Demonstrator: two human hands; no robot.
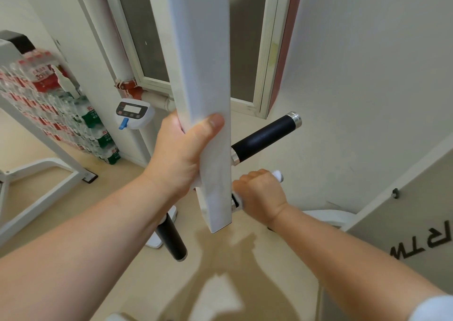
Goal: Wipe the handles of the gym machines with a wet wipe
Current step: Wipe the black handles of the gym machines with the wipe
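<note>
Left hand (181, 154) grips white bar (203, 51); right hand (259, 195) clamps white wipe (277, 174) round handle (235, 199).

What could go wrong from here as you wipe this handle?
1. The left hand steadies the bar; if it lets go, the bar may swing.
2. The right hand grips the wipe round the lower handle; its ends may go unwiped.
3. The upper handle could be forgotten.
</note>
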